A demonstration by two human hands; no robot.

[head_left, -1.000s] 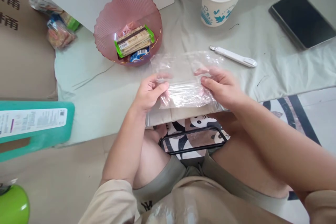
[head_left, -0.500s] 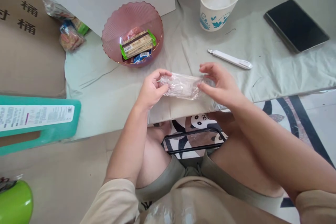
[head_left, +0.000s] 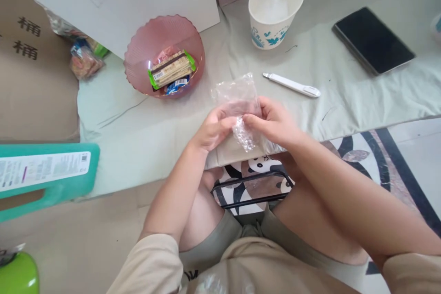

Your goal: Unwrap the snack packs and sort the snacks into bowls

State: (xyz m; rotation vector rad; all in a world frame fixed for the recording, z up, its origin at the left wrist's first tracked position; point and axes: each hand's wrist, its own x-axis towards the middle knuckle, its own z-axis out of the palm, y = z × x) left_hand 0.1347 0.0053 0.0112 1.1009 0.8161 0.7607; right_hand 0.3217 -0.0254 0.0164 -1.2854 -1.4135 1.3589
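Between both hands, above the cloth's front edge, is a crinkled clear plastic bag (head_left: 237, 89). My left hand (head_left: 217, 129) grips its left side, fingers behind it and thumb in front. My right hand (head_left: 272, 121) pinches the right side, its thumb close to the left thumb. One part of the bag stands up above the fingers, and a bunched part hangs below them. What the bag contains, if anything, I cannot make out. A white utility knife (head_left: 292, 85) lies on the cloth just beyond my right hand.
A pink scalloped bowl (head_left: 132, 62) with wrapped snacks stands behind to the left. A paper cup (head_left: 270, 32) with white contents and a black phone (head_left: 375, 40) are behind to the right. A cardboard box (head_left: 37, 96) and a teal container (head_left: 77, 188) line the left side.
My right hand has closed on the bag, and both hands have come together. The bag has turned from lying sideways to upright, bunched in the middle. The whole view has shifted slightly.
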